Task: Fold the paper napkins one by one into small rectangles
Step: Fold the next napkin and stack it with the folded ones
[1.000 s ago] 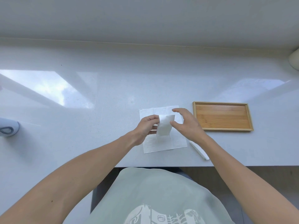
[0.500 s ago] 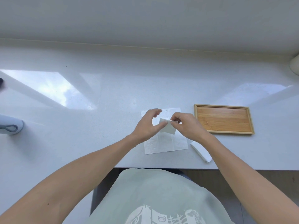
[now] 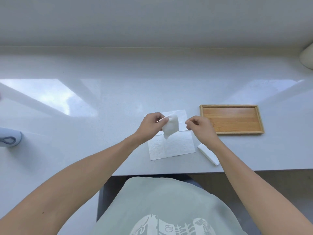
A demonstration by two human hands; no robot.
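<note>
The fingers (image 3: 163, 120) of the left hand (image 3: 150, 126) are pinched together on the upper left corner of a small folded napkin (image 3: 171, 127), which hangs tilted in the air, not touching the counter. The right hand (image 3: 200, 127) sits just beside it, clear of the paper, with its fingertips curled in toward the thumb as if pinching; whether anything is caught between them cannot be told. Taking the wooden tray (image 3: 231, 132) as the landmark, the held napkin is to the tray's left, lifted above an open napkin (image 3: 171, 146) that lies flat on the white counter (image 3: 101, 102), also left of the tray, and shows creases from unfolding. Below the tray's lower left corner, near the counter's front edge, lies a narrow folded napkin (image 3: 208, 154), half covered by the right forearm. The tray itself holds nothing. By my reading, one napkin looks finished and set aside, a second is close to its small rectangle in the left hand, and the flat sheet is yet to be folded. What seems left is to set down the held piece, perhaps in the tray or beside the finished one, then fold the open sheet. Whether more napkins wait out of view cannot be said. Far to the tray's left, a pale blue object (image 3: 10, 139) sits at the frame's edge.
</note>
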